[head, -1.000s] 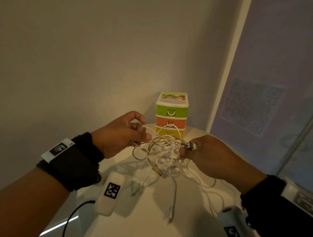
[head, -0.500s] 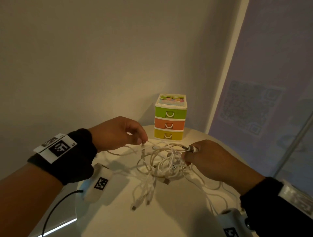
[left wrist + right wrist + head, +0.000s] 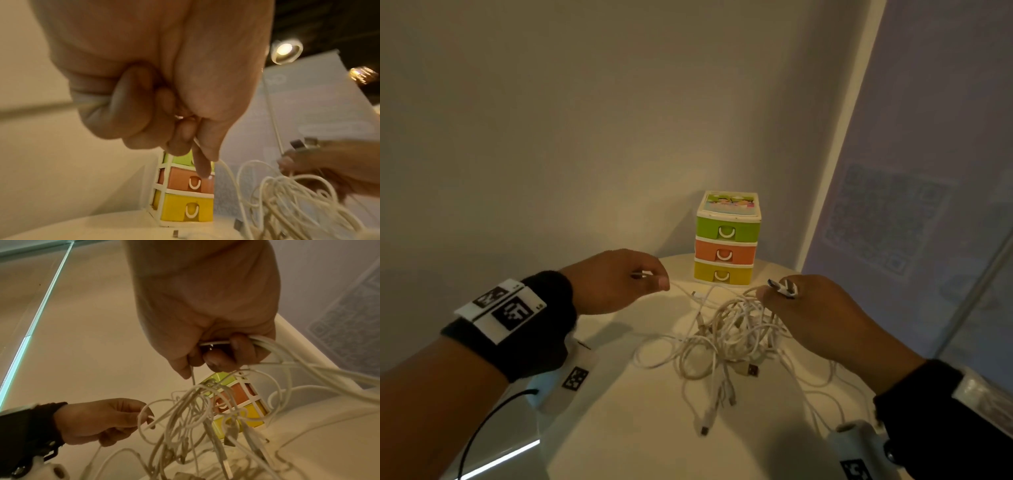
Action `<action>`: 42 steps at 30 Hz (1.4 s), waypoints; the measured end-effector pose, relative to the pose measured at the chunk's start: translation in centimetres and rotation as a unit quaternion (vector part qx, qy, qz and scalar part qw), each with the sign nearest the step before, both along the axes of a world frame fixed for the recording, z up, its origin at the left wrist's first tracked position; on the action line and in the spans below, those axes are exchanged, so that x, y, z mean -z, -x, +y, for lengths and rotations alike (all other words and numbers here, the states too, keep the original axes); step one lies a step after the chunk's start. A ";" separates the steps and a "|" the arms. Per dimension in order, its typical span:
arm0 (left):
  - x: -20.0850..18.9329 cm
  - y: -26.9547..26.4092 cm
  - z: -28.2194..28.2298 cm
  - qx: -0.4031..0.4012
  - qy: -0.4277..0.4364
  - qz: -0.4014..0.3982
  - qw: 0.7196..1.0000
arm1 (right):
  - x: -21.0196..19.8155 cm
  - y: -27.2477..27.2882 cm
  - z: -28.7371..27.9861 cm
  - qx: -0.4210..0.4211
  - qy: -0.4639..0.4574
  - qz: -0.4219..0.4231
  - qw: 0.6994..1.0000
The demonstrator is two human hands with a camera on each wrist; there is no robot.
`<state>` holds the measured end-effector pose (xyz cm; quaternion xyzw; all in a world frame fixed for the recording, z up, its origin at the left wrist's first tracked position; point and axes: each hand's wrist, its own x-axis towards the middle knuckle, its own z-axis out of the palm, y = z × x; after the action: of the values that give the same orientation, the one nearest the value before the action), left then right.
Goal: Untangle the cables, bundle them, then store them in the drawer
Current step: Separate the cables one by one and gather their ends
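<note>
Pulled apart since a second earlier, when both hands had met right in front of the drawers. Lowered the cable tangle (image 3: pixel 732 329) too, from hanging in the air to resting mostly on the white round counter (image 3: pixel 640 428).

Kept the left hand (image 3: pixel 616 281) clamped on a single white strand (image 3: pixel 681 291), pinched between thumb and forefinger, with the other fingers curled under. Ran that strand rightward and down into the tangle.

Held the right hand (image 3: pixel 822 318) closed round several white cables, fingers curled over them in the right wrist view, with two USB plugs (image 3: pixel 784 287) sticking up above the knuckles. Lifted the right side of the tangle slightly this way, just beside and below that hand.

Left loose ends trailing toward the near edge of the counter, among them a small connector (image 3: pixel 703 430) and a USB plug (image 3: pixel 751 370) lying flat.

Found the small three-drawer organizer (image 3: pixel 726 240) standing upright at the far edge of the counter, near the wall, behind the tangle and apart from both hands: green drawer on top, orange in the middle, yellow at the bottom, all pushed in.

Noted a white device with a black-and-white marker (image 3: pixel 571 377) under the left wrist, and a black wristband with a marker tag (image 3: pixel 506 308) on that wrist.
</note>
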<state>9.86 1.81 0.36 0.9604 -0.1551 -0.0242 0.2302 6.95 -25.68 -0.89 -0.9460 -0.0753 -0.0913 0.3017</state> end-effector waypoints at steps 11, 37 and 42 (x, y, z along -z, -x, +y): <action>0.3 1.7 -7.7 0.146 0.095 -0.017 0.985 | 0.5 -0.3 2.6 -0.091 -0.044 -0.028 0.994; 0.9 0.3 -6.5 0.060 0.150 -0.062 0.985 | -1.1 1.0 -0.4 0.178 0.292 -0.178 0.923; 1.2 0.8 -7.3 0.070 0.210 -0.022 0.975 | -1.3 1.5 2.3 -0.083 0.291 -0.217 0.928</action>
<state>9.09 -5.46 -0.88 0.8775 -0.2288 0.0145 0.4211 5.45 -23.41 0.43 -0.9396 -0.2408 -0.2432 -0.0037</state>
